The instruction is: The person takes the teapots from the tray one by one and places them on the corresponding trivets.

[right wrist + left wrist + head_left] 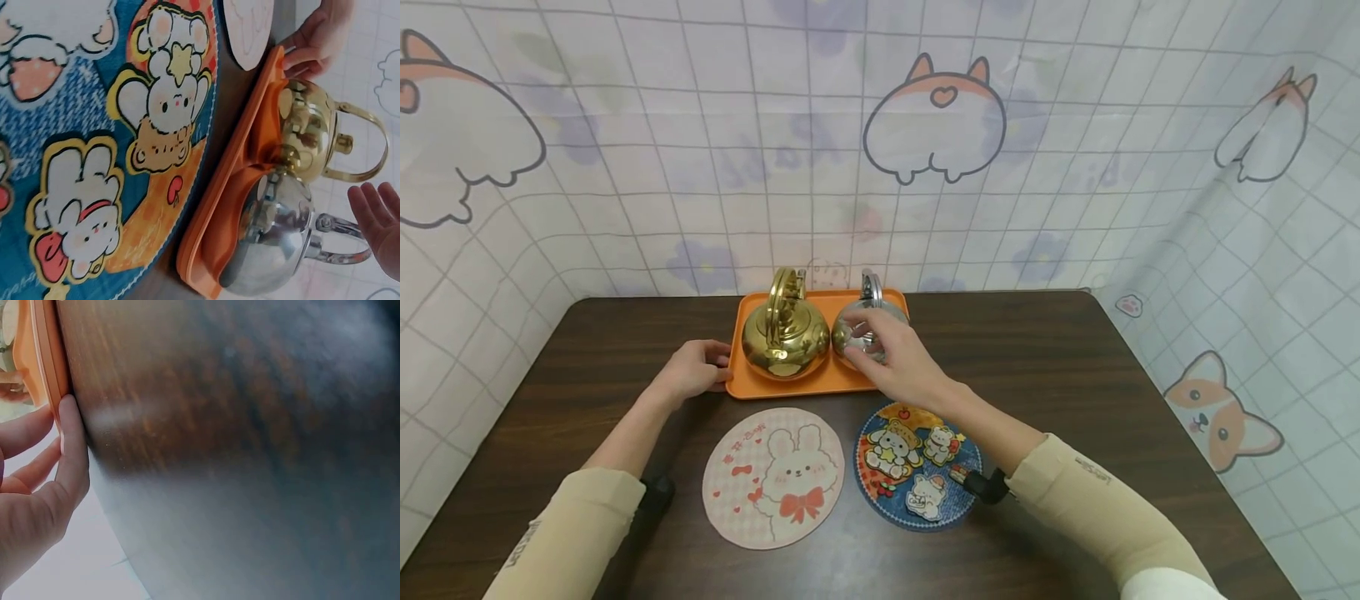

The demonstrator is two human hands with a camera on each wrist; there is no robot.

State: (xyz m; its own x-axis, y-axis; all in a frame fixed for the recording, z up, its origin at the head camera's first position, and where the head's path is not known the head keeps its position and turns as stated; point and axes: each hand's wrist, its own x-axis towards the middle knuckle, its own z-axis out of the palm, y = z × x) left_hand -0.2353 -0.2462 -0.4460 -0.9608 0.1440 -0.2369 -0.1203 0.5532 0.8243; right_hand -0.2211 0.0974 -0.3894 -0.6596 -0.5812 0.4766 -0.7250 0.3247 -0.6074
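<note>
“Since the gold kettle [801,342] and the silver kettle [275,219] share one orange tray [805,392], what are your hands doing there?”

“My left hand [694,367] pinches the tray's rim at its left end, thumb on one side, finger on the other. My right hand [898,358] is by the silver kettle's handle, fingers loosely extended, holding nothing. Whether a fingertip meets the metal, I can't tell.”

“Why pinch the rim?”

“To steady the tray, I'd judge. It lies towards the far edge of the bench [1037,350], and its raised rim probably stops the kettles sliding off. They sit upright, side by side, handles up, which should suit a grip from above.”

“And the mats?”

“The pink mat [775,479] and the blue mat [917,467] lie between me and the tray, perhaps to guard the surface.”

“Any writing?”

“A few characters near the pink mat's upper left edge, too small for me to read, and some cursive script on the blue one. The dark lettering on my right sleeve [1097,508] is illegible too. I see no brand on either kettle.”
</note>
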